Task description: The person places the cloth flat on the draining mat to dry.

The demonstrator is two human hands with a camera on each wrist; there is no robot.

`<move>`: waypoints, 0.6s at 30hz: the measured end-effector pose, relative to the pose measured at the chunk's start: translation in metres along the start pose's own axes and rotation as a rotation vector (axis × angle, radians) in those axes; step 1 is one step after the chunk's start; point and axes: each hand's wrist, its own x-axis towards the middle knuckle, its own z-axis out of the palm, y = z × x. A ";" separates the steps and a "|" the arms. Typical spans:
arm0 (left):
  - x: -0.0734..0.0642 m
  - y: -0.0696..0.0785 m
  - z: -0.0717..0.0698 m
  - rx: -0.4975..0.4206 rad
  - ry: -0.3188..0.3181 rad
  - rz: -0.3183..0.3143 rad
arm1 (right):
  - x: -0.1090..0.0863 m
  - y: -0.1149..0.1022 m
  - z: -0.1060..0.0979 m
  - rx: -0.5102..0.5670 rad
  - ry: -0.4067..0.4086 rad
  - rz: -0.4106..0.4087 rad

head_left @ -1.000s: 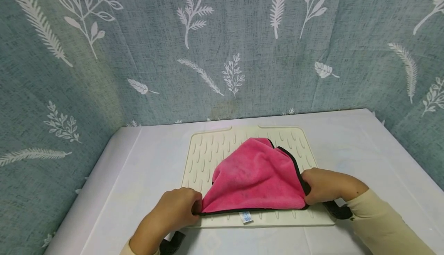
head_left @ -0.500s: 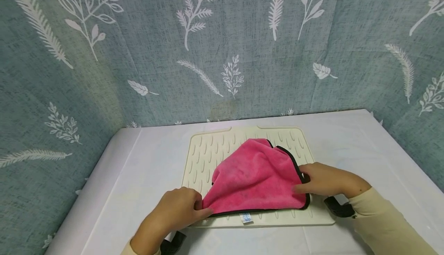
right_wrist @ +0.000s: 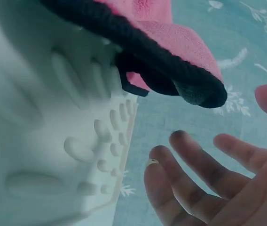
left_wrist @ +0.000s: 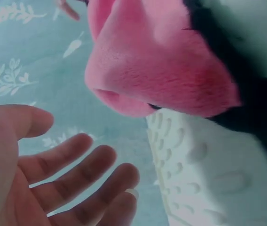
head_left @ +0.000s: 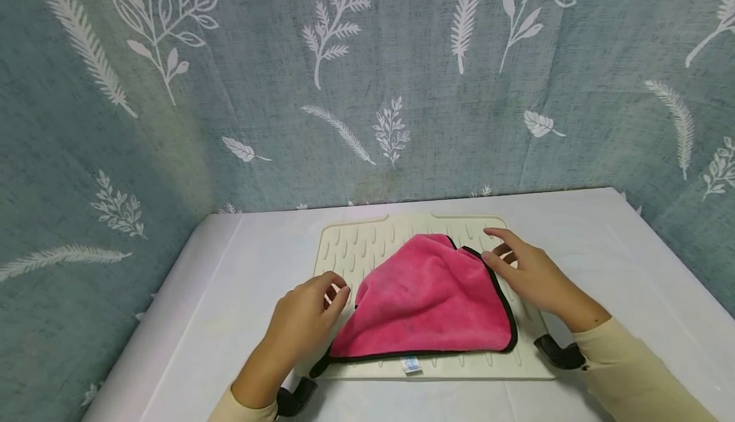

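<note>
A pink plush cloth (head_left: 427, 301) with black edging lies rumpled on a cream ridged mat (head_left: 344, 249), a small white-and-blue label (head_left: 411, 364) at its front edge. My left hand (head_left: 307, 313) hovers off the cloth's left side, holding nothing; in the left wrist view its fingers (left_wrist: 77, 174) are loosely extended, apart from the cloth (left_wrist: 147, 56). Over the cloth's right edge is my right hand (head_left: 525, 272), its fingers relaxed. The right wrist view shows its spread fingers (right_wrist: 194, 174) with a gap between them and the black-edged cloth (right_wrist: 185, 47).
The mat rests on a white-covered table (head_left: 241, 281). Behind and at both sides hangs a grey-green curtain (head_left: 258, 77) with white leaf prints. Black wrist straps (head_left: 559, 352) sit at both sleeves.
Both hands have let go of the cloth's front corners and moved up and away, the right one farther back along the right edge. The cloth has hardly shifted.
</note>
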 end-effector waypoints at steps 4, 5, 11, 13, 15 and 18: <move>0.016 0.003 -0.007 0.003 -0.040 0.018 | 0.006 -0.004 -0.003 -0.011 0.025 -0.013; 0.021 0.005 -0.009 0.005 -0.053 0.024 | 0.008 -0.004 -0.005 -0.015 0.027 -0.012; 0.049 0.012 -0.012 0.066 -0.153 0.021 | 0.020 -0.003 -0.013 -0.053 -0.014 0.000; 0.056 0.014 -0.010 0.084 -0.194 0.014 | 0.023 -0.003 -0.012 -0.074 -0.030 0.008; 0.060 0.014 -0.005 0.097 -0.222 0.012 | 0.026 -0.004 -0.011 -0.094 -0.045 0.014; 0.064 0.017 0.002 0.106 -0.265 0.008 | 0.029 -0.004 -0.007 -0.112 -0.059 -0.008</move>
